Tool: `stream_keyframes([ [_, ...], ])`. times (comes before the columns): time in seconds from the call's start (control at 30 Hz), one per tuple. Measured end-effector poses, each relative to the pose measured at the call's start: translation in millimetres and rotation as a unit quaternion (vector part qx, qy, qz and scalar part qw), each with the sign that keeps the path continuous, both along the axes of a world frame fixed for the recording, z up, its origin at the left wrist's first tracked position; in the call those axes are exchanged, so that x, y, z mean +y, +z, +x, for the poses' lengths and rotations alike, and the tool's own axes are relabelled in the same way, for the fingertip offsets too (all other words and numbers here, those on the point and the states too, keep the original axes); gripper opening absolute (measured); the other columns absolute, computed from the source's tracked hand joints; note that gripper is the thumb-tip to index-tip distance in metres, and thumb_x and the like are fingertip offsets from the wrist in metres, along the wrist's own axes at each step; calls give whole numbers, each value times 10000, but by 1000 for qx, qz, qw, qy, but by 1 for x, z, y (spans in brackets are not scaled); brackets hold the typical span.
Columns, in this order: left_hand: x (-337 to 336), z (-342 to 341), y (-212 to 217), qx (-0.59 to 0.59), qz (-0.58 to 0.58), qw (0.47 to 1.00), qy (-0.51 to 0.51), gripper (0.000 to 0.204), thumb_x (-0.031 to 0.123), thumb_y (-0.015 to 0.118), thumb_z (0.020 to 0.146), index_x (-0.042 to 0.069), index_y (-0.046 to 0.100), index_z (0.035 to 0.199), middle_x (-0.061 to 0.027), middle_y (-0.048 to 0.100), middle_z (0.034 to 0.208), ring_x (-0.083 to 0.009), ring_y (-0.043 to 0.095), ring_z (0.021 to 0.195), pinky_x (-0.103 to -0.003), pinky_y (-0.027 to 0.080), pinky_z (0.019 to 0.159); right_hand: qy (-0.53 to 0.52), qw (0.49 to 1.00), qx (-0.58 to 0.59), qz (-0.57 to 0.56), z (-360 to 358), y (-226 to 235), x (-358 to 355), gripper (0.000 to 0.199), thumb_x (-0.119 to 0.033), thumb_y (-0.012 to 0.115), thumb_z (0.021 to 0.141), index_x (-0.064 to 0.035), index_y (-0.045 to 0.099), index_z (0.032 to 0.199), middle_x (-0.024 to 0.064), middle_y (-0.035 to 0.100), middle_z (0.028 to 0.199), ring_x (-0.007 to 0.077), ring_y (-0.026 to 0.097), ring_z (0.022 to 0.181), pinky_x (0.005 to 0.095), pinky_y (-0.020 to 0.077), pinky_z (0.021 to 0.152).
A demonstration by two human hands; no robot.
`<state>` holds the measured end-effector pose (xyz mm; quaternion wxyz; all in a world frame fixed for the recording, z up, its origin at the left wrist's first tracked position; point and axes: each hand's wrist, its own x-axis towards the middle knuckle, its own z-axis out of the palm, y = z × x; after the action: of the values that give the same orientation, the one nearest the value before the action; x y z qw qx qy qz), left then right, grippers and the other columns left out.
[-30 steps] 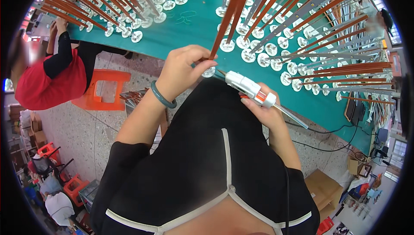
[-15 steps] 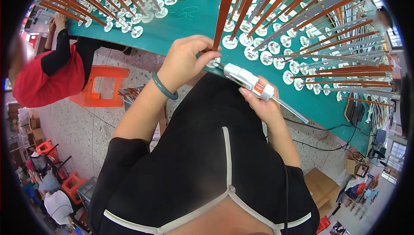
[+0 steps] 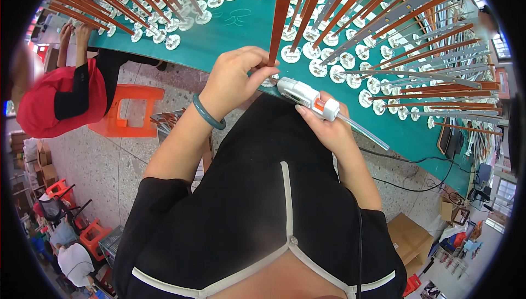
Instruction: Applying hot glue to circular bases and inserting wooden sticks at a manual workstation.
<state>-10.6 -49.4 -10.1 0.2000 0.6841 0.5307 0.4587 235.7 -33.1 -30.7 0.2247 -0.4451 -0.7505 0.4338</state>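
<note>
Between the thumb and fingers of my left hand [image 3: 238, 77] is an upright reddish-brown strip [image 3: 280, 14], pinched near its lower end. Beneath it, a round white base [image 3: 269, 81] lies at the table's near edge, partly hidden by my fingers. My right hand [image 3: 331, 126] is wrapped round a white hot glue gun [image 3: 300, 93] with an orange part. Its nozzle points left at the foot of the strip, close to the base; whether it touches cannot be made out. A clear glue stick [image 3: 364, 132] sticks out of the gun's back end.
Many strips on round white bases [image 3: 318, 67] stand close together on the green table [image 3: 235, 36], right and far left. A co-worker in red [image 3: 60, 99] is at the left by an orange stool [image 3: 131, 110]. Black cables [image 3: 405, 162] hang at right; a cardboard box [image 3: 408, 238] lies below.
The glue gun and my right hand have shifted slightly left, nearer the foot of the strip. My left hand still pinches the strip. The co-worker's arms have moved.
</note>
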Motion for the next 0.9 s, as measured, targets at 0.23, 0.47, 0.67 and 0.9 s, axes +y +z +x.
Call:
stream_keyframes([
  [0.23,-1,0,0,9,12,1000,14,116,79,753,820,-4,710,888,-115,716,896,-243,674,711,-313,540,647,-4,999,-18,-27,-3,4,0,270,-202,754,877,14,652,1002,77,658,774,122,561,689,301,473,643],
  [0.47,-1,2,1,9,10,1000,14,121,81,757,815,-4,705,884,-119,718,902,-254,678,718,-320,538,647,-25,999,40,-16,-3,-4,-2,338,-290,764,848,7,603,868,185,618,712,351,589,634,401,468,613],
  [0.67,0,2,0,19,18,1000,18,123,85,760,813,-4,699,872,-123,719,900,-261,685,731,-328,541,653,-32,998,45,-12,-3,-4,-3,338,-281,773,840,12,611,880,182,622,715,340,590,632,395,474,617],
  [0.9,-2,6,10,28,-18,999,28,111,84,749,823,-1,695,869,-126,719,898,-282,688,742,-344,543,657,-30,999,39,-21,-1,-1,-3,353,-285,778,835,20,606,880,177,618,714,315,575,619,390,472,613],
])
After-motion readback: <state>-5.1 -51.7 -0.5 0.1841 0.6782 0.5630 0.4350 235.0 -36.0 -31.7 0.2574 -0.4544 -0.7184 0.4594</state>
